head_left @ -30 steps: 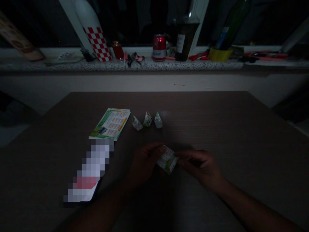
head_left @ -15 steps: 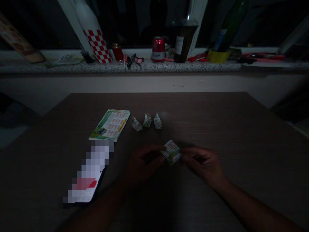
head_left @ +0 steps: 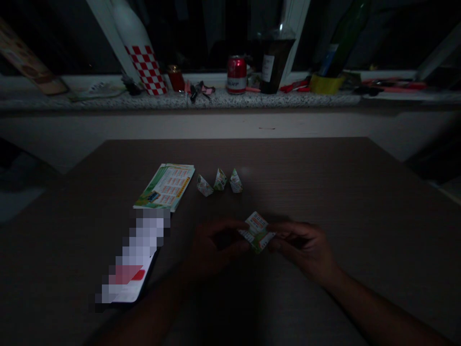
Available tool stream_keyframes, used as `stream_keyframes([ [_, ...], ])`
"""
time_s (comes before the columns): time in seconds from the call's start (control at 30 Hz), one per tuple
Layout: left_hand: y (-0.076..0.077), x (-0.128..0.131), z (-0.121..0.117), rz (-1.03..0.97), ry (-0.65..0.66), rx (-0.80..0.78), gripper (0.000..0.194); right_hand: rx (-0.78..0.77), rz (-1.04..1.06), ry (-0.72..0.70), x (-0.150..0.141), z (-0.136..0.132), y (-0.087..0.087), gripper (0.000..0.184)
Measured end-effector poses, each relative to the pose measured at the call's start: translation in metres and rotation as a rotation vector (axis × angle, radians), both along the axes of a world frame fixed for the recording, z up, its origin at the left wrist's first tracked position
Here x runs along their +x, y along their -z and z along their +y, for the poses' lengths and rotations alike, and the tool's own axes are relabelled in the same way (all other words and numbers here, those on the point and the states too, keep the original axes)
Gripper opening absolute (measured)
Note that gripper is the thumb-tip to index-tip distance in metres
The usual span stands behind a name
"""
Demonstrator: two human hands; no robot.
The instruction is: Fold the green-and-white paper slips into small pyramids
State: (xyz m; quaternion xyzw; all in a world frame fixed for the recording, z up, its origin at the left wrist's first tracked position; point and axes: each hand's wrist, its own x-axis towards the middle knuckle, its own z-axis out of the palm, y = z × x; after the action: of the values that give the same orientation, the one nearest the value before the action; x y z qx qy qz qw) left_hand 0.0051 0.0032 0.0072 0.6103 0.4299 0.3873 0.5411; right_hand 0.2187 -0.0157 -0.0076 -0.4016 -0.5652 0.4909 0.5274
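A small square of folded paper (head_left: 257,232), printed in white, green and orange, is held a little above the table between both hands. My left hand (head_left: 218,245) pinches its left corner between thumb and fingers. On the opposite corner, my right hand (head_left: 306,247) has a similar pinch. Beyond them stand three small folded paper pieces, the left one (head_left: 204,185), the middle one (head_left: 220,179) and the right one (head_left: 236,181). To their left lies a stack of calendar cards (head_left: 167,185) with the same green and white print.
A lit phone (head_left: 131,288), partly blurred, lies below the cards on the brown table (head_left: 324,178). Along the stone windowsill (head_left: 201,102) stand a checked bottle (head_left: 146,67), a red can (head_left: 236,74), a dark labelled container (head_left: 270,67) and a green bottle (head_left: 338,43).
The folded paper has shifted slightly towards me and its side corners look more spread. Both hands keep their pinch. The other paper pieces and the cards have not moved.
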Motion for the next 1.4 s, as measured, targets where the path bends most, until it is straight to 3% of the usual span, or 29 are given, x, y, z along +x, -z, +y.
stream_keyframes([
  [0.37, -0.002, 0.001, 0.002, 0.022, 0.015, 0.125, 0.008, 0.095, -0.044, 0.023, -0.002, 0.000, -0.004, 0.003],
  [0.57, -0.002, 0.006, 0.001, -0.003, -0.090, 0.194, 0.006, 0.102, -0.073, 0.091, -0.004, 0.000, -0.005, 0.006],
  [0.9, 0.005, 0.022, -0.008, -0.026, -0.237, 0.029, 0.007, -0.107, 0.028, 0.193, -0.012, -0.001, -0.006, 0.010],
  [1.2, 0.004, 0.026, -0.011, -0.002, -0.286, -0.082, 0.015, -0.101, 0.037, 0.220, -0.013, -0.003, -0.008, 0.014],
  [1.4, 0.000, 0.025, -0.012, -0.033, -0.310, -0.042, 0.018, -0.051, 0.026, 0.238, -0.013, -0.004, -0.008, 0.016],
])
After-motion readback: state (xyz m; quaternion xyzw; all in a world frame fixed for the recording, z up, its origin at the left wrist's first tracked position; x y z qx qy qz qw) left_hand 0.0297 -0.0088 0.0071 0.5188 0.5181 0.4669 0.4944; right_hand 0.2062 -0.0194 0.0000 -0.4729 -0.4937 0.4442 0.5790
